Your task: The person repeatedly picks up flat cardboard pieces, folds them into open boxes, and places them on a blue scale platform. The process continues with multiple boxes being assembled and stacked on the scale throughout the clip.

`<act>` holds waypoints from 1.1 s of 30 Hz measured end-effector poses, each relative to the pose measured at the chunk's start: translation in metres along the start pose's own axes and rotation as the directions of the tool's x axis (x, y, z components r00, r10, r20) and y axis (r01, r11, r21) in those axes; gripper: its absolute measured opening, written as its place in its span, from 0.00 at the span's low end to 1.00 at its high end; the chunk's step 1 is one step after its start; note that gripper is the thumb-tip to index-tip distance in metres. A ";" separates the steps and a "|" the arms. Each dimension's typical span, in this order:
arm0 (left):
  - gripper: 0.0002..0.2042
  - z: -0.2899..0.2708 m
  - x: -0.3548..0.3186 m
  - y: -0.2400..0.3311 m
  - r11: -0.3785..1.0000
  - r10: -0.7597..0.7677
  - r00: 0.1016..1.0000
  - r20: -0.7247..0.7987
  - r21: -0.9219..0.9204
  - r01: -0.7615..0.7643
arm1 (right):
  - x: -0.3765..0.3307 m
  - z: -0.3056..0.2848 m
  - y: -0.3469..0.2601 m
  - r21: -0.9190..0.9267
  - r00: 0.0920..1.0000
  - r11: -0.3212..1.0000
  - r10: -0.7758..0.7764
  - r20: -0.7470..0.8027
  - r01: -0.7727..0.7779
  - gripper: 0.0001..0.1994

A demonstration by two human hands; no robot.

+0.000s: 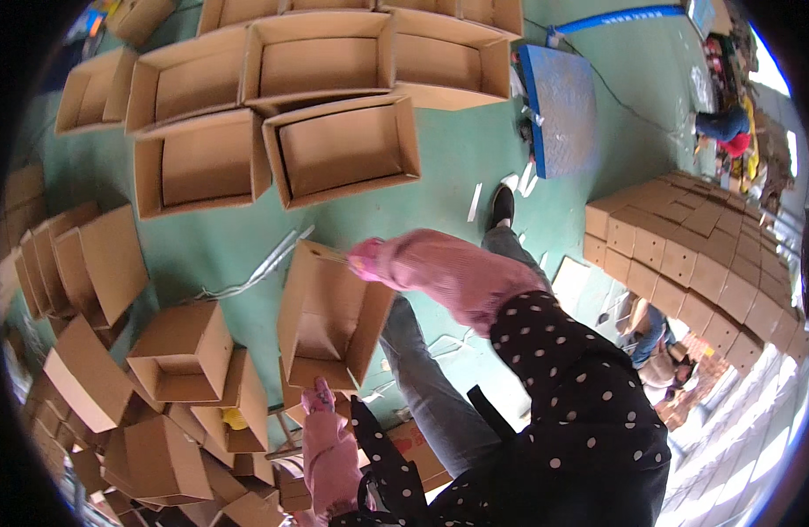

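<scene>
An open, empty cardboard box [327,321] hangs tilted in front of my legs, and I look into its inside. My right hand [366,260], in a pink glove, grips the box's upper right corner. At the lower edge of the same box, my left hand [318,396] has its gloved fingers closed over the rim; part of them is hidden by the wall. Pink sleeves cover both forearms. Beyond the held box, a carton [343,151] with its top open stands on the green floor, at the near end of rows of similar cartons.
Empty boxes lie in a loose heap [163,457] at the lower left. A blue-edged platform scale [558,110] stands at the upper right. Stacked cartons [685,237] form a block on the right, with people near it. White strap scraps [264,268] lie on the floor.
</scene>
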State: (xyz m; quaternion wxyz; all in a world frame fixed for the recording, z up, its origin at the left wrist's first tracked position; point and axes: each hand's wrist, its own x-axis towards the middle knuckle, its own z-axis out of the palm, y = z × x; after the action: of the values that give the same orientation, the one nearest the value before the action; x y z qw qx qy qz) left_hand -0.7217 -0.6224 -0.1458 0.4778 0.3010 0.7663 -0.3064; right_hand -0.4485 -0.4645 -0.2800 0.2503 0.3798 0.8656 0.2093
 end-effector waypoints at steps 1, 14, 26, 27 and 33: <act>0.15 -0.017 -0.012 0.002 0.995 0.018 1.000 -0.006 0.099 -0.017 | -0.019 -0.001 0.017 0.580 0.966 0.811 -0.080 0.245 -0.079 0.11; 0.14 0.022 -0.023 0.289 0.424 0.900 0.433 0.038 0.144 -0.894 | -0.296 0.080 0.285 0.558 0.612 0.281 0.522 0.594 -0.781 0.08; 0.19 0.070 -0.156 0.659 0.536 0.806 0.588 0.065 0.341 -0.772 | -0.409 0.375 0.419 0.337 0.045 -0.812 0.405 0.913 0.477 0.09; 0.19 0.074 -0.157 0.667 0.555 0.808 0.588 0.004 0.330 -0.764 | -0.413 0.378 0.423 0.115 0.089 -0.755 0.224 0.971 0.646 0.09; 0.23 0.112 -0.106 0.621 0.589 0.788 0.594 0.161 -0.478 -0.652 | -0.436 0.285 0.351 0.698 0.086 -0.703 0.710 0.699 0.138 0.13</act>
State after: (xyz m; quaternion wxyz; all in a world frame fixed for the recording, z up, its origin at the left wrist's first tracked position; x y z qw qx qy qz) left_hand -0.1535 -0.3331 -0.2011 0.7388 0.4334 0.5158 0.0193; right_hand 0.1695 -0.5290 -0.1908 -0.5952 0.7237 0.1979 -0.2878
